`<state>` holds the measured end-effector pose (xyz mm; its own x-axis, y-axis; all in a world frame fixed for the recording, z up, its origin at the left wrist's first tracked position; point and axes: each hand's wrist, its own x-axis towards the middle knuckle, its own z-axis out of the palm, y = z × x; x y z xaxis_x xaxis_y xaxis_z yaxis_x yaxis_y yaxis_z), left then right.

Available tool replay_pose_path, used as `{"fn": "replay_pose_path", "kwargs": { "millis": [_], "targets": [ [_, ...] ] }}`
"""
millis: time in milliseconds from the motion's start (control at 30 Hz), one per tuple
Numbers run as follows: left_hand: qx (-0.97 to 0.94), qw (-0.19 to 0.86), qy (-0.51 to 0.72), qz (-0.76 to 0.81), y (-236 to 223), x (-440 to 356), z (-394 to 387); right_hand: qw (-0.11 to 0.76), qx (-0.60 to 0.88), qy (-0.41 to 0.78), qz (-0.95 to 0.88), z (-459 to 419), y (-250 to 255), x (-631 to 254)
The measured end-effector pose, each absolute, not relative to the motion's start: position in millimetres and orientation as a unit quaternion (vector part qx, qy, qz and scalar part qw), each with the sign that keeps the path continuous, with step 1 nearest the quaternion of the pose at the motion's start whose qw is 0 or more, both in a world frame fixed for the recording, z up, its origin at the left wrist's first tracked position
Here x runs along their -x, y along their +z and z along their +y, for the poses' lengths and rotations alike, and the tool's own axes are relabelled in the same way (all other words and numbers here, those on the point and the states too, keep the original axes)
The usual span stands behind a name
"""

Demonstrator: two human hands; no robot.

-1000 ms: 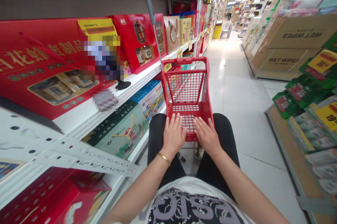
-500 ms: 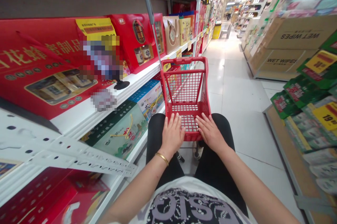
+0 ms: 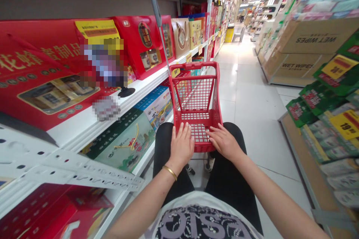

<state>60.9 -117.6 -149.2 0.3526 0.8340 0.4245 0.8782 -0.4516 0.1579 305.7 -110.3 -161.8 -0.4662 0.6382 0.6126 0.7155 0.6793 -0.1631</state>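
A small red shopping cart [image 3: 195,93] with mesh sides stands between my knees, a thin grey pole [image 3: 156,11] rising at its left side. My left hand [image 3: 182,143] lies flat by the cart's near left corner, fingers stretched forward, a gold bangle on the wrist. On the near right corner is my right hand [image 3: 226,141], its fingers spread and nothing in them. Whether the fingers press on the cart or rest on my knees, I cannot tell. Through the mesh, the bottom of the cart shows no goods.
On the left, a white shelf [image 3: 146,76] carries red gift boxes [image 3: 143,44], with a green box [image 3: 123,143] below. To the right stand cartons marked wet wipes [image 3: 297,69] and green packs [image 3: 316,100] on a low platform. A tiled aisle [image 3: 244,93] runs ahead.
The view has shifted slightly, so shelves and cart sit a little further left. My right hand's fingers have bent and drawn slightly inward; the left hand stays much the same.
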Motion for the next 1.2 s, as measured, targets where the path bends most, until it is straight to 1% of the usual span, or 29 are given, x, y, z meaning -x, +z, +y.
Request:
{"fn": "replay_pose_path", "kwargs": {
  "millis": [100,233,367,433,600,800,1000,1200],
  "targets": [
    [0.816,0.039,-0.243,-0.522,-151,-61,-116,0.366,0.413,-0.080,-0.830,-121,-165,-295],
    [0.817,0.029,-0.255,-0.516,-152,-59,-114,0.393,0.429,-0.096,-0.808,-120,-153,-300],
    [0.815,0.037,-0.252,-0.520,-153,-59,-115,0.481,0.485,-0.129,-0.719,-107,-141,-313],
    [0.812,0.043,-0.250,-0.525,-153,-60,-115,0.494,0.476,-0.127,-0.716,-101,-144,-315],
    [0.811,0.046,-0.241,-0.531,-150,-60,-117,0.452,0.426,-0.053,-0.782,-102,-165,-308],
    [0.817,0.046,-0.232,-0.526,-139,-76,-117,0.400,0.448,-0.084,-0.795,-128,-179,-286],
    [0.839,0.041,-0.204,-0.503,-142,-98,-114,0.380,0.465,-0.093,-0.794,-127,-164,-288],
    [0.868,0.006,-0.222,-0.443,-145,-101,-112,0.317,0.470,-0.071,-0.820,-123,-145,-307]
  ]
}}
